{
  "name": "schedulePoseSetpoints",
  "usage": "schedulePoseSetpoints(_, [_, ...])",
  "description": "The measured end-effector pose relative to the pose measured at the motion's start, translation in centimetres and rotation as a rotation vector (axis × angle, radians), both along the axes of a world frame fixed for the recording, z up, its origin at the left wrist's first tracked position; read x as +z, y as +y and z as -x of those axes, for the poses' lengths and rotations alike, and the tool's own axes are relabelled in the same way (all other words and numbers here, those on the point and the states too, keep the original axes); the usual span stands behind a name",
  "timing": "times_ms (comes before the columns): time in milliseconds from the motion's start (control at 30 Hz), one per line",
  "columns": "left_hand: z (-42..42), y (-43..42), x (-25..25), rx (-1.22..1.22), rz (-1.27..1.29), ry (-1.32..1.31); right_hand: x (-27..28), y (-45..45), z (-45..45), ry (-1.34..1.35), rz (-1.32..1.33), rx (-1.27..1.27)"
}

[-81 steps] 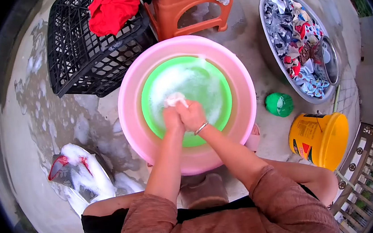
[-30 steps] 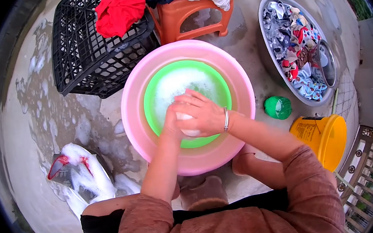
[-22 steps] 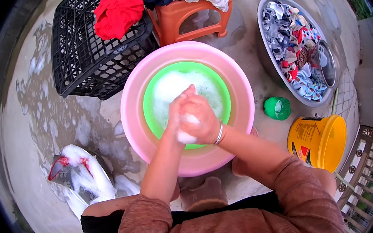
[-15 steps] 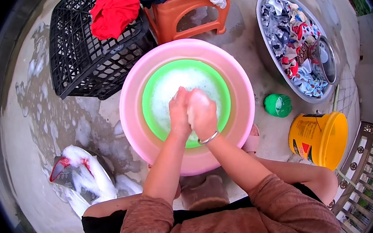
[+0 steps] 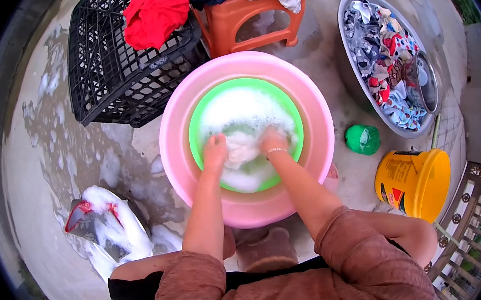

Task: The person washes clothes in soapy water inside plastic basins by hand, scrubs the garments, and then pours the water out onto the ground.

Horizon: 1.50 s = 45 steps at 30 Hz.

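A wet, pale cloth (image 5: 241, 150) lies spread in the sudsy water of a green basin (image 5: 193, 125), which sits inside a larger pink tub (image 5: 174, 156). At the cloth's left side, my left hand (image 5: 215, 150) is closed on its edge. My right hand (image 5: 273, 140), with a bangle at the wrist, is at the cloth's right side, low in the foam. Motion blur and suds hide its fingers. White foam (image 5: 242, 103) covers much of the water beyond the hands.
A black crate (image 5: 123, 74) bears a red cloth (image 5: 155, 19). Clothes lie on an orange stool (image 5: 228, 21). To the right stand a grey basin of laundry (image 5: 386, 66), a green container (image 5: 362, 140) and a yellow bucket (image 5: 411, 182). Foamy shoes (image 5: 111, 220) lie left.
My hands were pressed together above the water around the bunched cloth. They have moved apart and down, and the cloth is now spread in the suds. The view has shifted slightly.
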<state>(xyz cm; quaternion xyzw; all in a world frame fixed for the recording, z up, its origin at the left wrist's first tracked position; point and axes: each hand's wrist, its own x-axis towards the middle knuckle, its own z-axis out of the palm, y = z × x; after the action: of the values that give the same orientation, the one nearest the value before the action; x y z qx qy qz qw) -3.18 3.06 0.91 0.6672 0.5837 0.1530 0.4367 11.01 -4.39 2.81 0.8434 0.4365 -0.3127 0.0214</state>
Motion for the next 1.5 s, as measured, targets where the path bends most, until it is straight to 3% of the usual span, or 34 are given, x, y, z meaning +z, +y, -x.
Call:
schedulePoseSetpoints(33, [-1.0, 0.3, 4.2, 0.281, 0.641, -0.215, 0.2, 0.8, 0.1, 0.157, 0.151, -0.117])
schedulePoseSetpoints(67, [-1.8, 0.7, 6.5, 0.561, 1.281, -0.433, -0.8, 0.8, 1.3, 0.203, -0.149, -0.146])
schedulePoseSetpoints(100, [-1.4, 0.7, 4.5, 0.556, 1.281, -0.437, -1.7, 0.7, 3.0, 0.244, -0.449, -0.168])
schedulePoseSetpoints(167, [0.5, 0.1, -1.5, 0.338, 1.338, -1.065, 5.7, 1.5, 5.8, 0.334, -0.505, -0.307])
schedulePoseSetpoints(200, [0.9, -0.2, -2.0, 0.341, 1.339, -1.066, 8.0, 1.4, 6.6, 0.334, -0.502, -0.307])
schedulePoseSetpoints(267, [1.5, -1.0, -2.3, 0.269, 1.306, -1.12, 10.6, 0.9, 7.5, 0.341, -0.546, -0.069])
schedulePoseSetpoints(300, [-0.1, -2.5, 2.2, 0.403, 1.118, -1.235, 9.2, 1.0, 7.4, 0.243, -0.718, -0.053])
schedulePoseSetpoints(333, [-1.1, -2.8, 2.8, 0.402, 1.115, -1.232, 7.8, 1.6, 6.3, 0.245, -0.721, -0.055])
schedulePoseSetpoints(400, [-3.1, -2.6, 3.6, 0.425, 1.027, -0.886, 6.0, 3.1, 2.7, 0.281, -0.449, -0.508])
schedulePoseSetpoints(467, [-3.8, -2.5, 5.4, 0.468, 0.966, -0.958, 6.8, 2.8, 2.8, 0.308, -0.406, -0.566])
schedulePoseSetpoints(533, [-2.1, -2.1, 3.1, 0.399, 0.874, -1.002, 8.6, 1.4, 4.8, 0.258, -0.624, -0.145])
schedulePoseSetpoints(567, [-1.6, -1.9, 1.7, 0.402, 0.877, -1.005, 8.6, 1.2, 4.7, 0.255, -0.62, -0.142])
schedulePoseSetpoints(633, [-1.3, -1.5, 0.7, 0.345, 0.512, -0.563, 8.0, 0.7, 4.4, 0.363, -0.456, 0.044])
schedulePoseSetpoints(667, [-1.1, -1.2, 0.1, 0.343, 0.51, -0.561, 6.7, 0.7, 3.2, 0.364, -0.459, 0.042])
schedulePoseSetpoints(733, [-1.2, -0.8, 2.4, 0.223, 0.502, -0.292, 2.6, 0.3, 0.5, 0.065, -0.195, 0.113])
schedulePoseSetpoints(867, [-1.2, 0.0, 4.2, 0.43, 0.636, -0.488, 0.8, -0.9, 1.6, 0.061, -0.309, 0.375])
schedulePoseSetpoints(933, [-0.5, -0.1, 2.4, 0.413, 0.691, -0.671, 2.1, -0.9, 1.4, 0.19, -0.068, 0.087])
schedulePoseSetpoints(967, [-0.3, 0.1, 1.6, 0.416, 0.687, -0.672, -1.5, -0.7, 1.4, 0.077, 0.03, 0.028])
schedulePoseSetpoints(1000, [-0.1, 0.2, 0.9, 0.424, 0.76, -0.641, -1.4, -0.5, 1.8, 0.081, 0.029, 0.029])
schedulePoseSetpoints(1067, [0.3, 0.0, -0.5, 0.431, 0.838, -0.612, 0.6, -0.1, 2.1, 0.44, -0.391, -0.281])
schedulePoseSetpoints(1133, [0.5, -0.5, -1.8, 0.461, 1.026, -0.633, 5.3, 1.2, 2.7, 0.586, -0.396, -0.381])
schedulePoseSetpoints(1167, [0.3, -0.8, -1.1, 0.462, 1.027, -0.636, 6.4, 1.8, 3.5, 0.935, -0.533, -0.668])
schedulePoseSetpoints(1200, [0.0, -1.2, 0.6, 0.397, 1.063, -0.784, 7.3, 2.1, 3.9, 1.285, -0.663, -0.96])
schedulePoseSetpoints(1267, [-0.8, -1.5, 4.3, 0.333, 1.091, -0.932, 9.7, 2.6, 3.8, 1.321, -0.668, -0.989])
schedulePoseSetpoints(1333, [-1.5, -1.7, 7.4, 0.28, 1.413, -1.462, 10.0, 2.5, 3.5, 1.358, -0.677, -1.02])
schedulePoseSetpoints(1400, [-2.3, -1.6, 7.3, 0.326, 1.32, -1.496, 9.6, 1.8, 2.6, 0.471, -0.893, -0.056])
schedulePoseSetpoints(1433, [-2.7, -1.4, 7.6, 0.376, 1.228, -1.529, 10.9, 1.7, 2.1, 0.47, -0.893, -0.055])
schedulePoseSetpoints(1500, [-2.9, -1.0, 9.3, 0.345, 1.243, -1.4, 13.9, 1.2, 0.8, 0.027, -0.998, 0.522])
